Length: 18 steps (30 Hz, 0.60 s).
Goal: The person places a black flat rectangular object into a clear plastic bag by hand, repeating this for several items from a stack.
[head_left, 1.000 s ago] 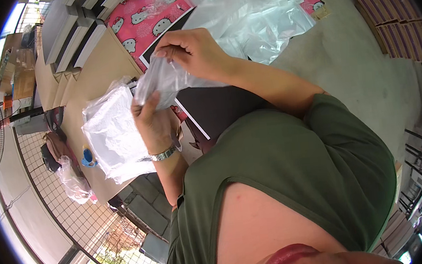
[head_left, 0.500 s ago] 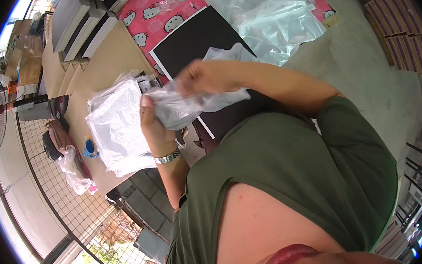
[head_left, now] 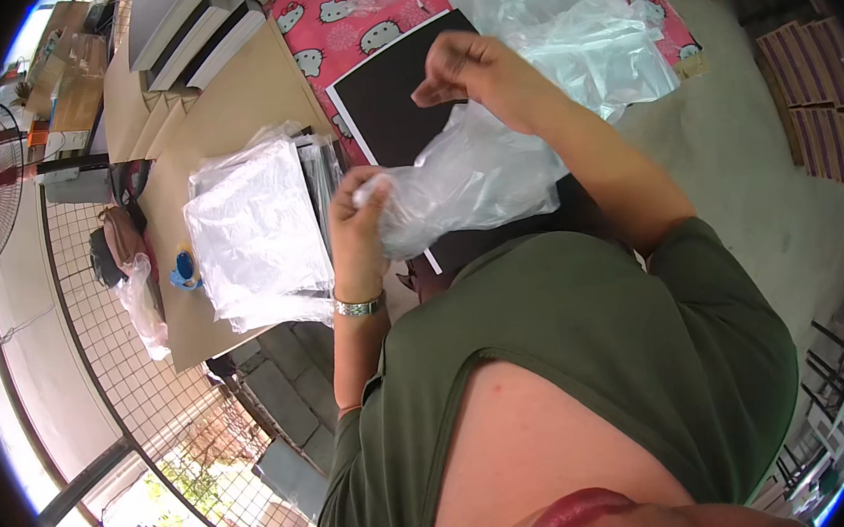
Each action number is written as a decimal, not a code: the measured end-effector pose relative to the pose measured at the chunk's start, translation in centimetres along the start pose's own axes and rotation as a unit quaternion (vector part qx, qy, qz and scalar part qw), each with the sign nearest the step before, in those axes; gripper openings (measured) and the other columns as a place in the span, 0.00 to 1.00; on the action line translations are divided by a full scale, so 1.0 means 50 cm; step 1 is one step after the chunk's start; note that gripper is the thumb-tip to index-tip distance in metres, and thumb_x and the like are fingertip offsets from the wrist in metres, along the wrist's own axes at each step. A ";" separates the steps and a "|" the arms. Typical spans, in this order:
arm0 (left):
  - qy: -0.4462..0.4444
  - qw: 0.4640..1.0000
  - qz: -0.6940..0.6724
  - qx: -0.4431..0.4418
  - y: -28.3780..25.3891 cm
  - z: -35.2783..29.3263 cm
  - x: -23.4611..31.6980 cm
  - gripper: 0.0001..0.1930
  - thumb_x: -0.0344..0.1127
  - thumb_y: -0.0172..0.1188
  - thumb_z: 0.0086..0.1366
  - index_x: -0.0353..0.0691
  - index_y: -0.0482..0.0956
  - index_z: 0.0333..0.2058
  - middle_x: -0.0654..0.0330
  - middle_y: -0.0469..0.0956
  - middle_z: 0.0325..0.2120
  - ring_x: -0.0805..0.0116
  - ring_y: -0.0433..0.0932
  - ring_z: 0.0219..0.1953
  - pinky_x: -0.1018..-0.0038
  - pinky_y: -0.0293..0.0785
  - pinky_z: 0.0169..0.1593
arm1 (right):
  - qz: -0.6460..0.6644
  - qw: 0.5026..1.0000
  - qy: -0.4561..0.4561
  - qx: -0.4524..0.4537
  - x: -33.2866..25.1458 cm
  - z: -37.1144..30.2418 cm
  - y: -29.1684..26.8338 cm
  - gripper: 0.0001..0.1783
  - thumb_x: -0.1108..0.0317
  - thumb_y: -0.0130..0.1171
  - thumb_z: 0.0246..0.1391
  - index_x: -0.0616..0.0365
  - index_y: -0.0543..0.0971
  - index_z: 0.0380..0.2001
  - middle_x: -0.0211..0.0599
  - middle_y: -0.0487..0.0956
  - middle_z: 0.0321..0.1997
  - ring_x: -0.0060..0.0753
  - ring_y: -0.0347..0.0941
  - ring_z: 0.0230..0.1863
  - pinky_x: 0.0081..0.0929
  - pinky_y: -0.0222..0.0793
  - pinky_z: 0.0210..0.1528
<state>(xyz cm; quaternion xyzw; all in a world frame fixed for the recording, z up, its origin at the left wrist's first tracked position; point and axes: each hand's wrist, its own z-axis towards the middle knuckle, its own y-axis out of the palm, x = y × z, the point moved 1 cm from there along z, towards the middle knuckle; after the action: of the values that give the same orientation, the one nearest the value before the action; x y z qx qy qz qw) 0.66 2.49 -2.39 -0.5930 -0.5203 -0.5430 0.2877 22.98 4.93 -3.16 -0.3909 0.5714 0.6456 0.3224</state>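
A crumpled clear plastic bag (head_left: 474, 174) stretches across in front of me. My left hand (head_left: 359, 209), with a metal watch at the wrist, is closed on the bag's left end. Above the bag's upper edge, my right hand (head_left: 465, 64) is raised with loosely curled fingers, the thumb side a little apart. I see nothing in it, and its forearm passes over the bag's right part. Beneath both lies a large flat black board (head_left: 393, 105) with a white edge, partly covered by the bag and my arm.
Left of my left hand lies a stack of plastic-wrapped flat items (head_left: 254, 233). Beyond are thick grey-covered books (head_left: 212, 41) on a tan table (head_left: 256, 87). More clear plastic sheets (head_left: 573, 39) lie on a pink patterned cloth (head_left: 337, 35). A blue tape roll (head_left: 184, 269) sits near the table's left edge.
My right hand has moved up and away from my left, off the bunched plastic. The bag now spreads wider to the right, and my left hand still grips its end.
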 end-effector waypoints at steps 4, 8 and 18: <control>0.010 1.000 -0.012 0.023 -0.004 0.004 -0.020 0.06 0.34 0.56 0.60 0.38 0.73 0.29 0.70 0.71 0.22 0.84 0.67 0.25 0.86 0.62 0.30 | -0.237 0.964 0.026 -0.115 0.034 -0.019 0.056 0.17 0.59 0.59 0.50 0.60 0.72 0.37 0.36 0.71 0.45 0.27 0.70 0.47 0.28 0.67 0.46; 0.014 0.998 0.030 0.044 0.008 0.008 0.007 0.05 0.32 0.55 0.60 0.37 0.74 0.31 0.70 0.72 0.22 0.84 0.67 0.25 0.85 0.63 0.30 | -0.386 0.914 -0.074 -0.103 0.024 -0.017 0.035 0.11 0.62 0.57 0.51 0.58 0.72 0.33 0.25 0.73 0.26 0.23 0.70 0.31 0.19 0.66 0.36; 0.014 0.958 -0.286 -0.001 -0.100 -0.013 0.042 0.18 0.46 0.46 0.61 0.37 0.72 0.40 0.53 0.77 0.34 0.58 0.75 0.38 0.60 0.73 0.42 | -0.039 0.917 0.069 -0.392 -0.059 -0.047 -0.009 0.15 0.62 0.58 0.50 0.67 0.77 0.32 0.38 0.79 0.25 0.25 0.75 0.29 0.18 0.69 0.33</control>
<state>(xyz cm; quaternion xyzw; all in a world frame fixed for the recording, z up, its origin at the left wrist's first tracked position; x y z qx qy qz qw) -4.46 4.02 -1.36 -0.4124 -0.6633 -0.6114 0.1270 25.11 2.74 -0.91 -0.5513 0.2780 0.7761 0.1278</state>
